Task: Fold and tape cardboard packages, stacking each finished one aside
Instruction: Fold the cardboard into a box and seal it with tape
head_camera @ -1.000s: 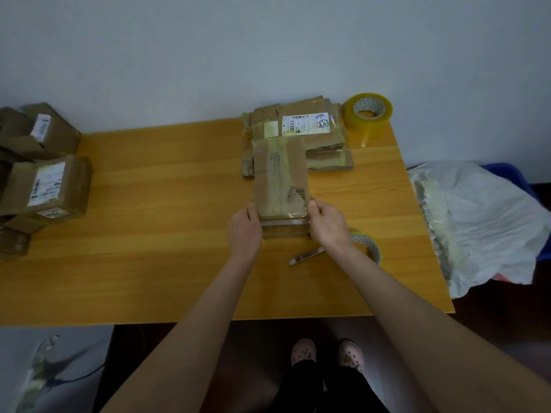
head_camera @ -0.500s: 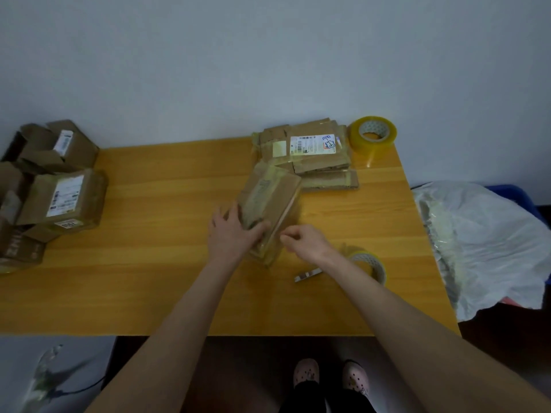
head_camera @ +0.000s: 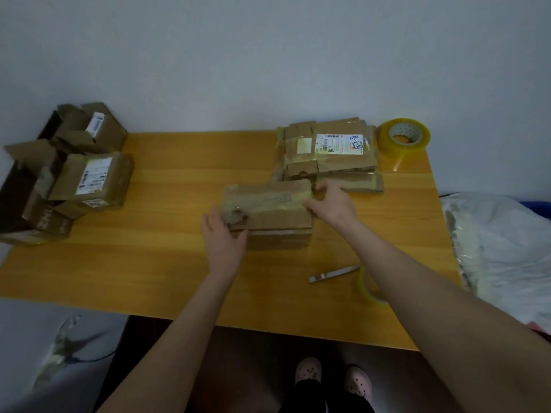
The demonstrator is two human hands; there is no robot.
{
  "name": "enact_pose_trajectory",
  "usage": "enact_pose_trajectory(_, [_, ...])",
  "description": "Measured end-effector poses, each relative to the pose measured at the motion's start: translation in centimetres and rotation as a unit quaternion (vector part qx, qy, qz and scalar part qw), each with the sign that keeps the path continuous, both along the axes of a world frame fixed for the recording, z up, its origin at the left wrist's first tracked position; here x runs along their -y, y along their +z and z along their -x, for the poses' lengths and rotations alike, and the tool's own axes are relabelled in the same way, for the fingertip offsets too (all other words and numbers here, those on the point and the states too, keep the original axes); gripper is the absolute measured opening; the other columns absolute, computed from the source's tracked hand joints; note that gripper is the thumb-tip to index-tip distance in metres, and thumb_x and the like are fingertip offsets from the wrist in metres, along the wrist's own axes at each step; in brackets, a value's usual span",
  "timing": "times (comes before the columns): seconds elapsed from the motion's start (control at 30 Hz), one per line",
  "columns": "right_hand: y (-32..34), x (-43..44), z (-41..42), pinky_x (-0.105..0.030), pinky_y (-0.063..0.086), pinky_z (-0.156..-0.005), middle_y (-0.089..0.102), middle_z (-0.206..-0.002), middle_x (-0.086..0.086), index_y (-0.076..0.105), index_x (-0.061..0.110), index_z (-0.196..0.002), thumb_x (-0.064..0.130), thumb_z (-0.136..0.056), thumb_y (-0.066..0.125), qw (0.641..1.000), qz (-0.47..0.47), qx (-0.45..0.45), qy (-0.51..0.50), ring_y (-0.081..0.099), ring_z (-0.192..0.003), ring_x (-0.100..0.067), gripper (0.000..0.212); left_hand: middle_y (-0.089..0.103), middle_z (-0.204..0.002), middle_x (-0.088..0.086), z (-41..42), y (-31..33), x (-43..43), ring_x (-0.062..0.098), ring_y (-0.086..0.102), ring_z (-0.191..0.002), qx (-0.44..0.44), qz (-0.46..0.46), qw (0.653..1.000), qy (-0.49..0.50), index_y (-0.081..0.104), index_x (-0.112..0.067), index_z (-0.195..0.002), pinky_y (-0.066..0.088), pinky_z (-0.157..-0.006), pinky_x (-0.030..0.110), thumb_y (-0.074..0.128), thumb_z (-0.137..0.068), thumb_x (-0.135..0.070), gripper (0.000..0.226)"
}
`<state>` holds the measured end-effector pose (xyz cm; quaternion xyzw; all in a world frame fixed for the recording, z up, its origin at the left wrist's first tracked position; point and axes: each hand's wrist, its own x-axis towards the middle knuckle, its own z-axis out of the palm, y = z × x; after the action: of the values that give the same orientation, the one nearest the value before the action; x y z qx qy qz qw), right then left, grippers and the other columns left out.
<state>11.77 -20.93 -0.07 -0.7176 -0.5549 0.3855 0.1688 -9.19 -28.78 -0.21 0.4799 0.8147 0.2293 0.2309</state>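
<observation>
Starting at the left edge of the table, we saw the finished boxes heaped unevenly, some of them with flaps standing up. Further right, near the middle, was the box we worked on. It lay on the wood with its long side toward us and had shiny tape across its top. Our left hand gripped its left end, fingers curled round it, just beside a torn patch on the top face. Our right hand held the right end, fingers bent over the far upper corner. Just behind this hand lay the stack of flat cardboard, almost touching the box. Nearer to us, beside the right forearm, were a small cutter and a tape roll partly hidden by the arm. A second tape roll stood at the far right corner, and a white plastic bag lay beyond the table.

We judged that the box was nearly ready to go to the heap, and the main danger was there. The heap was not level, so a box put on top carelessly could slide off or push another one down from the table. The torn patch could also open more if the grip pulled on it. If the forearm dropped low, it could sweep the cutter to the floor.
</observation>
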Motion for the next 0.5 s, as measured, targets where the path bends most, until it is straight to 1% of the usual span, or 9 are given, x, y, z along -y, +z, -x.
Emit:
enact_pose_trajectory(0.03, [0.1,-0.2,0.0,-0.04,0.05,-0.094,0.055,-0.134,-0.007,0.038,0.02,-0.139,0.035,-0.083,0.071,1.0,0.004,-0.023,-0.002,0.057,-0.115,-0.025,0.067,0.009,-0.159,0.012,-0.7,0.1,0.3,0.03,0.017,-0.144,0.087,0.024,0.992,0.085,0.008,-0.009,-0.152,0.031,-0.111,0.042,0.063,-0.092,-0.027,0.083])
enact_pose_trajectory(0.1, [0.9,-0.8,0.2,-0.043,0.041,-0.107,0.034,-0.152,-0.007,0.02,0.019,-0.151,0.019,-0.077,0.077,0.996,0.001,-0.076,0.035,0.04,-0.134,-0.029,0.093,0.017,-0.157,0.012,-2.2,-0.3,0.6,0.032,0.025,-0.141,0.271,0.047,0.94,0.203,0.009,-0.008,-0.151,0.032,-0.112,0.045,0.061,-0.092,-0.031,0.083])
enact_pose_trajectory(0.13, [1.3,-1.0,0.4,-0.042,0.038,-0.108,0.025,-0.156,-0.007,0.013,0.021,-0.153,0.011,-0.075,0.077,0.993,0.006,-0.098,0.071,0.034,-0.138,-0.029,0.102,0.027,-0.152,0.013,-3.1,-0.3,0.6,0.033,0.034,-0.136,0.357,0.044,0.903,0.235,0.017,-0.009,-0.149,0.037,-0.108,0.047,0.062,-0.092,-0.032,0.077])
enact_pose_trajectory(0.17, [1.4,-1.1,0.5,-0.04,0.04,-0.107,0.022,-0.157,-0.006,0.011,0.022,-0.154,0.007,-0.073,0.076,0.988,0.017,-0.108,0.107,0.034,-0.137,-0.029,0.105,0.038,-0.145,0.012,-3.9,-0.2,0.6,0.032,0.042,-0.128,0.419,0.04,0.872,0.25,0.026,-0.01,-0.144,0.042,-0.103,0.047,0.063,-0.091,-0.033,0.068])
enact_pose_trajectory(0.2, [1.4,-1.0,0.6,-0.039,0.043,-0.105,0.024,-0.154,-0.007,0.014,0.024,-0.154,0.009,-0.073,0.077,0.985,0.031,-0.103,0.132,0.038,-0.132,-0.029,0.103,0.045,-0.137,0.01,-4.6,0.1,0.5,0.03,0.047,-0.123,0.452,0.036,0.855,0.252,0.031,-0.01,-0.14,0.045,-0.1,0.046,0.063,-0.091,-0.033,0.063])
enact_pose_trajectory(0.27, [1.2,-0.4,0.3,-0.04,0.048,-0.099,0.035,-0.145,-0.008,0.027,0.028,-0.149,0.024,-0.07,0.082,0.985,0.048,-0.073,0.15,0.046,-0.123,-0.028,0.097,0.047,-0.133,0.004,-5.5,0.6,-0.1,0.027,0.048,-0.121,0.463,0.018,0.855,0.234,0.033,-0.013,-0.139,0.044,-0.101,0.049,0.062,-0.091,-0.033,0.06])
enact_pose_trajectory(0.3, [0.8,0.2,0.1,-0.04,0.053,-0.092,0.042,-0.139,-0.007,0.034,0.029,-0.146,0.028,-0.068,0.083,0.983,0.063,-0.081,0.15,0.052,-0.116,-0.027,0.093,0.045,-0.136,0.002,-5.7,0.8,-0.3,0.026,0.046,-0.124,0.45,0.006,0.868,0.211,0.032,-0.016,-0.143,0.043,-0.103,0.05,0.062,-0.091,-0.034,0.062])
enact_pose_trajectory(0.4, [0.6,3.0,0.7,-0.029,0.059,-0.067,0.058,-0.12,-0.005,0.045,0.022,-0.137,0.022,-0.074,0.081,0.978,0.068,-0.174,0.09,0.064,-0.094,-0.02,0.072,0.044,-0.142,-0.001,-5.8,1.5,-0.9,0.025,0.047,-0.126,0.366,-0.015,0.92,0.139,0.03,-0.026,-0.147,0.045,-0.101,0.049,0.06,-0.09,-0.039,0.065])
enact_pose_trajectory(0.5, [1.1,5.5,2.2,-0.025,0.056,-0.063,0.061,-0.112,-0.005,0.049,0.016,-0.122,0.023,-0.078,0.078,0.974,0.024,-0.225,0.019,0.066,-0.088,-0.019,0.053,0.045,-0.142,0.003,-5.3,2.2,-0.4,0.025,0.047,-0.125,0.253,-0.031,0.96,0.117,0.032,-0.019,-0.146,0.044,-0.102,0.046,0.058,-0.093,-0.033,0.061])
